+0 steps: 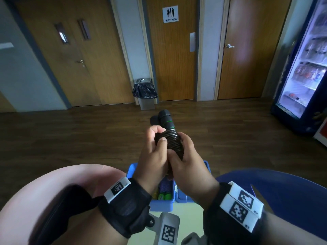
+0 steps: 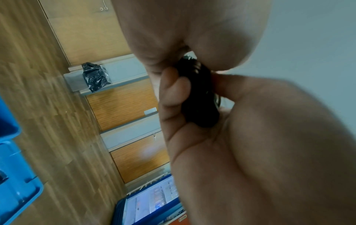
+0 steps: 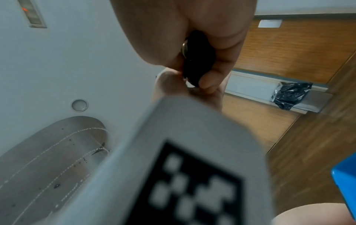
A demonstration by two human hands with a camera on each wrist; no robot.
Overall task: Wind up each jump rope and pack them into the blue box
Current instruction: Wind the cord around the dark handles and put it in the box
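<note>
Head view, centre frame: wound jump rope (image 1: 170, 137) between both hands, left hand (image 1: 153, 156) on its left, right hand (image 1: 190, 161) on its right. Box (image 1: 131, 171) directly below the hands. Bin (image 1: 145, 93) above them, against the far wall. Fridge (image 1: 304, 68) at right edge.

Black wrist straps (image 1: 123, 207) — white tags (image 1: 241, 206)

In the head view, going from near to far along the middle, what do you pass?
blue box → left hand and right hand gripping the wound jump rope → lined trash bin → restroom door.
</note>
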